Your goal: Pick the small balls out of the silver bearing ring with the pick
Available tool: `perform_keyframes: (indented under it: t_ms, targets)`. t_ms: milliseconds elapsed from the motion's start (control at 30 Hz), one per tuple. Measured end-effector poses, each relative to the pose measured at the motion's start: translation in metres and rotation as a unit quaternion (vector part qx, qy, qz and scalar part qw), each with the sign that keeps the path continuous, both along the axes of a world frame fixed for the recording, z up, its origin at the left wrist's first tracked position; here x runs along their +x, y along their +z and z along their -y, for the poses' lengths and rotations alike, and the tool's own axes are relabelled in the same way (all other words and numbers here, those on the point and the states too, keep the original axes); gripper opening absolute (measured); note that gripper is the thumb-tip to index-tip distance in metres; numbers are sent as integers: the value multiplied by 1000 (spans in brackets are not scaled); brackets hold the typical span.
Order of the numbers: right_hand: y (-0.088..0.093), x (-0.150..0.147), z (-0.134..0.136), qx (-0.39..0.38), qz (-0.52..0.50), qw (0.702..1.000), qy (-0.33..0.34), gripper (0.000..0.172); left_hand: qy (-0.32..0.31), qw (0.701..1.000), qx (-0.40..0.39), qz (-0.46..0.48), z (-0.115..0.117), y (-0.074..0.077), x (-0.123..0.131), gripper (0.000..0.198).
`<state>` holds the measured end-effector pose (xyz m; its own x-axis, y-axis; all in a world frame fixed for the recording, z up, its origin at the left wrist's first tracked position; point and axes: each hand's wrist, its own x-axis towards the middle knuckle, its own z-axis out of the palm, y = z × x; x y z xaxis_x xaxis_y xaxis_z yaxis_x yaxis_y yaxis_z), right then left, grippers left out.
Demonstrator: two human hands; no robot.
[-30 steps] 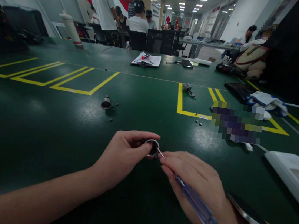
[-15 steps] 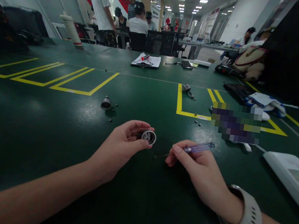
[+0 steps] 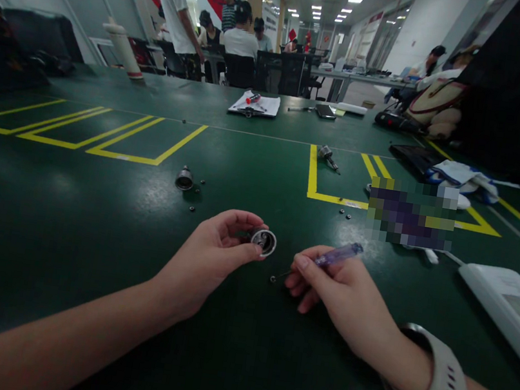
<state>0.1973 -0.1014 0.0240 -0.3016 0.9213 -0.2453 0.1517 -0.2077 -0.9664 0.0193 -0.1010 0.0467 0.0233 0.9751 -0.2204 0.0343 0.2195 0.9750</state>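
One cup-shaped metal housing (image 3: 263, 242): sitting in the left hand, open end facing the camera, small round bits showing inside.
Left hand (image 3: 211, 259): pinching that housing, thumb on the near rim, fingers wrapped behind it.
Right hand (image 3: 338, 291): gripping a screwdriver pen-style, thumb and fingers around it, just to the right of the housing and apart from it.
Screwdriver (image 3: 339, 254): see-through purple handle poking up and to the right, thin shaft angled down left.
Loose nut (image 3: 273, 279): right by the driver's tip, below the housing; looks like they might be touching, but it's too small and dark to swear to it.
Wrist: pale watch strap (image 3: 445, 379) on the right one.
Green tabletop (image 3: 214, 371): second metal housing (image 3: 185, 178) off to the left with tiny parts (image 3: 192, 209) near it.
Yellow tape outline (image 3: 312, 177): metal piece with a stem (image 3: 328, 157) lying inside, couple of small nuts (image 3: 348, 217) just outside the near edge.
Far side: clipboard (image 3: 263, 105) with papers, black phone (image 3: 326, 112) to its right.
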Motion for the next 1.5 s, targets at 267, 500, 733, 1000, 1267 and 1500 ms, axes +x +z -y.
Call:
perform_keyframes:
  t_ms: [267,500,733,1000,1267,1500]
  targets:
    - [-3,0,-6,-160,-217,962,-41,14,4,1000,16,15,-1,-4,0,29]
    - [3,7,-1,-81,-302,948,-64,14,3,1000,12,12,0,-4,-1,28]
    - [-1,1,9,157,-189,968,-50,9,-14,1000,18,6,3,-4,2,27]
    - [0,1,15,326,-24,945,-8,15,-22,999,36,6,5,-4,4,26]
    - [3,3,17,456,80,885,50,17,-15,998,56,-25,7,-1,7,23]
    - [-4,4,21,494,105,860,71,21,-6,996,62,-61,6,2,10,23]
